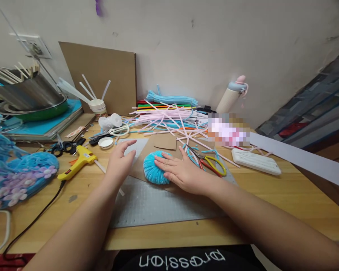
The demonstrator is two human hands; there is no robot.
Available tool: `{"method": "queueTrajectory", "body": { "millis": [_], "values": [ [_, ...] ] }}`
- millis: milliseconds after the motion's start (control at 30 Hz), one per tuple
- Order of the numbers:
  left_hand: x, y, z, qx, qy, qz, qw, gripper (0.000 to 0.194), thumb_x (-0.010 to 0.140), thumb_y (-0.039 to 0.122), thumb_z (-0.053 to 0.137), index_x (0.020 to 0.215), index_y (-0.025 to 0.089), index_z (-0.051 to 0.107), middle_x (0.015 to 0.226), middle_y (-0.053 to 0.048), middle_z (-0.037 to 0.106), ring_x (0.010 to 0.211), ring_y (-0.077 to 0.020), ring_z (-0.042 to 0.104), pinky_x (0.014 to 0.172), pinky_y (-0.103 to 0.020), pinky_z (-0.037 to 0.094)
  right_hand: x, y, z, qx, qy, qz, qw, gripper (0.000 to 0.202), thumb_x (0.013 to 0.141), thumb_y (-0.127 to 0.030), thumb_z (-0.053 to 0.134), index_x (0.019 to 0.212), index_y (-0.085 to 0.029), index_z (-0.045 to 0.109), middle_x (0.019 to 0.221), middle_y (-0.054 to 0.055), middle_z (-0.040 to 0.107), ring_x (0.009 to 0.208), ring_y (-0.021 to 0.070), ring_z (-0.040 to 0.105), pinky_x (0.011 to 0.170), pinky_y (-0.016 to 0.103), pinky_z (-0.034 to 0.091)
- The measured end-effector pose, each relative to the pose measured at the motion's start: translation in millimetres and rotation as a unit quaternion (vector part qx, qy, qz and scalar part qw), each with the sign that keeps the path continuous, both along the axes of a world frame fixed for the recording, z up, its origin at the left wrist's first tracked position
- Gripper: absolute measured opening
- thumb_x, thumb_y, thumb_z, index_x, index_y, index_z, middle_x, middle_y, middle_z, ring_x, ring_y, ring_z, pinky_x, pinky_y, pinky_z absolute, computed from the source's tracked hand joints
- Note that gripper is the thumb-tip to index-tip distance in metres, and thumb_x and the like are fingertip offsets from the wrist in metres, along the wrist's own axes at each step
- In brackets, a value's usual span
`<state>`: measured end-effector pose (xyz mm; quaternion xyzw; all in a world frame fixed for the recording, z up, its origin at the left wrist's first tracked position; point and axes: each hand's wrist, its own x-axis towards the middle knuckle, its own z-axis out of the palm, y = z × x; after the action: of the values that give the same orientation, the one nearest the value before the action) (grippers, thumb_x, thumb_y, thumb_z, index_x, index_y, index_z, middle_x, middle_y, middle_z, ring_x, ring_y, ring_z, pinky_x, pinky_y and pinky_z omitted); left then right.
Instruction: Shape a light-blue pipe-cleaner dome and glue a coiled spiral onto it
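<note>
A round, blue, fuzzy piece point(153, 170) with radiating ridges lies on brown cardboard point(139, 165), which rests on a grey cutting mat point(147, 205). My right hand point(180, 171) lies flat on the right part of the blue piece, its fingers extended. To the left of the piece, my left hand point(121, 160) is raised over the mat, fingers apart and nothing in them. Yellow-handled pliers point(216, 165) sit just beyond my right hand. On the left, a yellow glue gun point(80, 162) with a glue stick in its back rests on the table.
Pink pipe cleaners point(164, 116) and a blue bundle point(169, 98) are heaped at the back. Black scissors point(62, 146), a paper cup point(98, 107) and a blue flowered craft point(25, 177) stand left. A white case point(255, 162) and a bottle point(231, 96) are right. A black cord trails front left.
</note>
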<state>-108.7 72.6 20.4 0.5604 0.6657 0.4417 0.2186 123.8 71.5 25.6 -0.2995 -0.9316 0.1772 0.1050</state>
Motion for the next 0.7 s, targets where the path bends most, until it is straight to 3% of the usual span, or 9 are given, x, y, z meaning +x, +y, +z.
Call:
{"method": "queueTrajectory", "body": {
  "millis": [267,533,700],
  "values": [
    [-5.7,3.3,-2.2,0.003,-0.056,0.010,0.998,0.044,0.074,0.022,0.052,0.116,0.018,0.066,0.124,-0.007,0.063,0.120,-0.0275,0.053,0.109,-0.043,0.033,2.3,1.0,-2.5,-0.011,0.004,0.012,1.000,0.048,0.100,-0.030,0.036,0.146,-0.037,0.026,0.151,-0.002,0.034,0.141,0.0229,0.030,0.114,0.065,-0.007],
    [-7.8,3.7,-1.0,-0.004,-0.101,0.021,0.995,0.046,0.072,0.021,0.052,0.115,0.016,0.066,0.120,-0.008,0.064,0.115,-0.0267,0.055,0.106,-0.043,0.036,0.3,0.5,-0.3,-0.010,0.013,0.008,1.000,0.045,0.100,-0.032,0.036,0.144,-0.038,0.031,0.150,-0.002,0.038,0.140,0.0227,0.033,0.116,0.062,-0.005],
    [-7.7,3.8,-0.6,-0.004,-0.098,0.021,0.995,0.046,0.073,0.021,0.053,0.117,0.019,0.066,0.124,-0.006,0.064,0.118,-0.0267,0.054,0.107,-0.042,0.034,2.1,-0.3,5.2,0.003,0.011,-0.007,1.000,0.049,0.100,-0.036,0.035,0.148,-0.037,0.022,0.153,0.000,0.033,0.143,0.0252,0.026,0.112,0.066,-0.006]
  ]
}}
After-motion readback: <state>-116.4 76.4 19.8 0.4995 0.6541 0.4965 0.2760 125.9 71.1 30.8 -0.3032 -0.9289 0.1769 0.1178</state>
